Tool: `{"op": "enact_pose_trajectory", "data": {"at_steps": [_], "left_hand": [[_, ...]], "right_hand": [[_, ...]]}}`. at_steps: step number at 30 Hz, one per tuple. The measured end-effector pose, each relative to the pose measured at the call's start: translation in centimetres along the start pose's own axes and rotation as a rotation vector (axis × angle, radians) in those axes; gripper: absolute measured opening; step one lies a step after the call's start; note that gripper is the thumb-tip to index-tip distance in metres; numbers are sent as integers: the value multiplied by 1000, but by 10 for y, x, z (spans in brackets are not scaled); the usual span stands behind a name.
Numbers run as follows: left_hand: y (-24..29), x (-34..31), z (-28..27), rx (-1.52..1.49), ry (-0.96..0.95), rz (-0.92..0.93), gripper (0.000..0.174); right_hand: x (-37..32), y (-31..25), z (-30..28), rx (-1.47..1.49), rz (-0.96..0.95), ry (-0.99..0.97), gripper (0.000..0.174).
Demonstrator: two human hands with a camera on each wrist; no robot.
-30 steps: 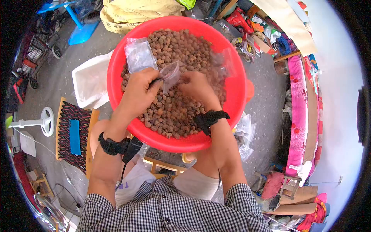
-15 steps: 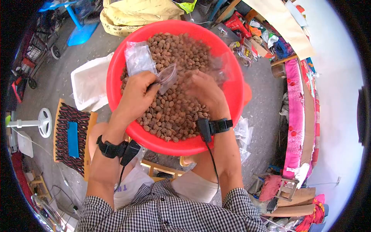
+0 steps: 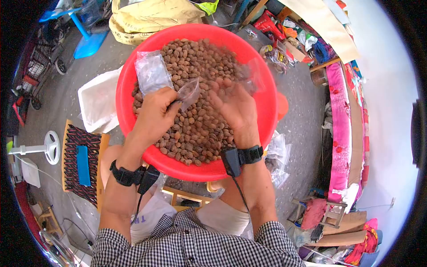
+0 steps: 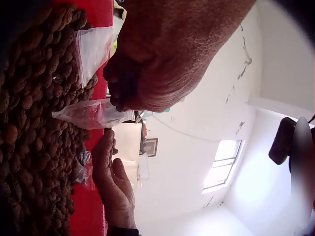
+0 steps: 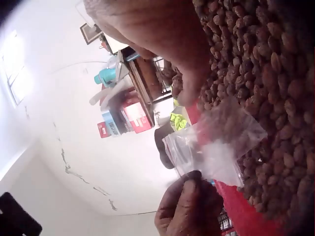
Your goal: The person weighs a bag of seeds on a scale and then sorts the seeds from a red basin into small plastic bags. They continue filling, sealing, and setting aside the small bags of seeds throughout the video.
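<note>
A wide red basin on the person's lap side holds brown, wrinkled nuts or pits. My left hand pinches the edge of a small clear plastic bag, whose mouth gapes toward the right hand. Palm up, my right hand stands over the nuts to the right of the bag. A few nuts lie on its loosely bent fingers, and the thumb is spread away. Flat clear bags rest on the nuts beyond the left hand. More clear plastic lies at the basin's right side.
A white foam box stands left of the basin, and a woven-seat stool bears a blue phone-like slab. Yellow sacking lies beyond the basin. Clear packets sit on the floor at right.
My right hand has drawn back from the bag to the right and turned palm up. The left hand keeps pinching the bag at nearly the same spot.
</note>
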State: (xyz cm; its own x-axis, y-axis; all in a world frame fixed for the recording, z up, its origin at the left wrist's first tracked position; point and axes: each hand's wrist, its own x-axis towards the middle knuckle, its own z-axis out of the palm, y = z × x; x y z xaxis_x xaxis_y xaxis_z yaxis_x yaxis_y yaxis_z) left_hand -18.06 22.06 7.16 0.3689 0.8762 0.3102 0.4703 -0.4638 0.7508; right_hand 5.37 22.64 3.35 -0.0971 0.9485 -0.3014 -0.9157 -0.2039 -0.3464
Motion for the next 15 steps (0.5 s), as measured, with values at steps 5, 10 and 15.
{"op": "enact_pose_trajectory", "data": {"at_steps": [5, 10, 15], "left_hand": [[7, 0, 13, 34, 15, 88, 9], [11, 0, 39, 95, -24, 131, 16], [13, 3, 54, 119, -20, 143, 16]], "right_hand": [[-12, -1, 22, -176, -233, -15, 25], [-26, 10, 50, -109, -287, -11, 25], [-27, 24, 57, -155, -421, 74, 31]]}}
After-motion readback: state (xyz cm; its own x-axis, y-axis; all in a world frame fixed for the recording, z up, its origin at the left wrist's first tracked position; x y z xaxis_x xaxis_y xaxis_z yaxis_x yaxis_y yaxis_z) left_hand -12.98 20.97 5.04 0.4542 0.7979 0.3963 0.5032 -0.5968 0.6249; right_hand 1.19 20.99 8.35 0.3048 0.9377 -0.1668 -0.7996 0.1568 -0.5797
